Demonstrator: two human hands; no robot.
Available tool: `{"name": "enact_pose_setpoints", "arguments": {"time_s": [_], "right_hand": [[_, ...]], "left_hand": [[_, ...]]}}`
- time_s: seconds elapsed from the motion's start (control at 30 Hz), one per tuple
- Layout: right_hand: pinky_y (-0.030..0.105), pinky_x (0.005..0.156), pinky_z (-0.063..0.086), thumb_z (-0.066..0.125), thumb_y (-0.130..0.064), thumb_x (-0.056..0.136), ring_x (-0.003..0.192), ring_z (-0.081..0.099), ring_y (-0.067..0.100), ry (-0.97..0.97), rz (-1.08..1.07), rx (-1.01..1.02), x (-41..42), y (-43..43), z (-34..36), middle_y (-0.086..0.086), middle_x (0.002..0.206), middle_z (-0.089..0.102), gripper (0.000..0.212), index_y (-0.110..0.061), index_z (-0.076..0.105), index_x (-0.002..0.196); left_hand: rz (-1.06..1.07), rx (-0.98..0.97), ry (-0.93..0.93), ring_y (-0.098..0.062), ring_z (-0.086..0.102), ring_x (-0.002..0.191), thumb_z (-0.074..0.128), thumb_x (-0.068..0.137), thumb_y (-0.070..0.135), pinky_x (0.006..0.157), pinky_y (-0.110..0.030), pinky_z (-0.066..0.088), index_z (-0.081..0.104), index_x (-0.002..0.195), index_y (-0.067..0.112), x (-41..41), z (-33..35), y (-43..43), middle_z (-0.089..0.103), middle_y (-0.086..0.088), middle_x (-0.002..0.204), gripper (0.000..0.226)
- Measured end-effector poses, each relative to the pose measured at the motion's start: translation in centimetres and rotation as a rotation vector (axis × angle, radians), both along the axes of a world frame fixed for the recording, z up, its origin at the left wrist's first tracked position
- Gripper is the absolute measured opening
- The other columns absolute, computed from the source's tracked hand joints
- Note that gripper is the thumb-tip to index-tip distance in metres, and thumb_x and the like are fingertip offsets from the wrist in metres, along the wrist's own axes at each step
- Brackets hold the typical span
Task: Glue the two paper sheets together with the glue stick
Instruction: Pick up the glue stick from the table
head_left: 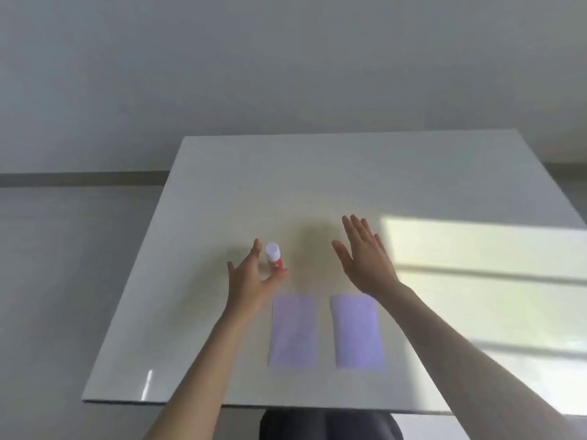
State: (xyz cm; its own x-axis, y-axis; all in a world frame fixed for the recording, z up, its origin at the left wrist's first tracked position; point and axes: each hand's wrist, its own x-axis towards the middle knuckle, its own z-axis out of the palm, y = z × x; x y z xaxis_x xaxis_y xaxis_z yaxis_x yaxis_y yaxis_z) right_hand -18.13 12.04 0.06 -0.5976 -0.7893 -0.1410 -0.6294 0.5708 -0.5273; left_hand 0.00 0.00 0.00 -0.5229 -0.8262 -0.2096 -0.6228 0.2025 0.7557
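A glue stick [274,256] with a white cap and red body stands upright on the white table [317,185]. My left hand [252,282] is open around it, fingers on its left and thumb near its base; I cannot tell whether they touch it. My right hand [365,258] hovers flat and open to the right of the stick, above the table. Two pale purple paper sheets lie side by side nearer to me: the left sheet [293,331] and the right sheet [359,331], apart from each other with a gap between.
The table's front edge [254,404] is close to my body, and its left edge runs diagonally. A bright window reflection [492,281] covers the right side of the tabletop. Grey floor lies to the left and beyond.
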Motion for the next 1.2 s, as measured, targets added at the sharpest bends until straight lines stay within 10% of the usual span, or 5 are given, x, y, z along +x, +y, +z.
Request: {"name": "enact_pose_setpoints", "arguments": {"time_s": [0.23,0.37,0.5,0.77,1.2], "right_hand": [[0.038,0.114,0.027,0.043,-0.037,0.097,0.141,0.031,0.023,0.069,0.008,-0.481,3.1,-1.5,-1.1,0.009,0.151,0.035,0.052,-0.015,0.036,0.144],[0.025,0.068,0.049,0.056,-0.045,0.088,0.071,0.068,0.015,-0.184,-0.071,-0.686,6.2,0.4,1.5,0.002,0.091,0.070,0.038,-0.018,0.062,0.113],[0.020,0.040,0.042,0.050,-0.058,0.086,0.033,0.050,0.013,-0.368,-0.139,-0.574,7.2,2.3,4.3,0.005,0.048,0.062,0.058,-0.005,0.065,0.068],[0.032,0.066,0.054,0.070,-0.008,0.079,0.067,0.065,0.021,-0.336,0.144,-0.580,7.9,4.8,5.5,0.004,0.080,0.065,0.014,-0.013,0.057,0.080],[0.030,0.062,0.052,0.069,-0.014,0.082,0.070,0.062,0.020,-0.464,0.093,-0.587,8.3,5.3,4.8,0.007,0.090,0.062,0.023,-0.015,0.061,0.103]], "left_hand": [[-0.016,-0.306,0.290,0.004,0.062,0.082,0.070,0.080,0.022,0.113,-0.042,0.028,0.071,0.090,0.022,0.3,-2.7,0.0,0.064,0.027,0.080,0.010],[-0.035,-0.452,0.341,-0.010,0.061,0.078,0.077,0.072,0.018,0.072,-0.003,0.039,0.071,0.094,0.021,1.2,-1.0,1.8,0.062,0.010,0.088,0.023],[-0.119,-0.573,0.324,-0.008,0.056,0.076,0.080,0.068,0.014,0.069,-0.013,0.042,0.071,0.092,0.019,2.2,1.8,3.9,0.055,0.010,0.088,0.026],[-0.140,-0.684,0.289,-0.010,0.057,0.075,0.081,0.067,0.017,0.064,-0.025,0.045,0.070,0.088,0.020,3.7,3.7,6.0,0.060,0.010,0.090,0.024],[-0.160,-0.737,0.149,-0.007,0.049,0.070,0.078,0.070,0.027,0.052,-0.012,0.028,0.070,0.091,0.027,4.2,3.7,6.7,0.061,0.013,0.093,0.023]]}}
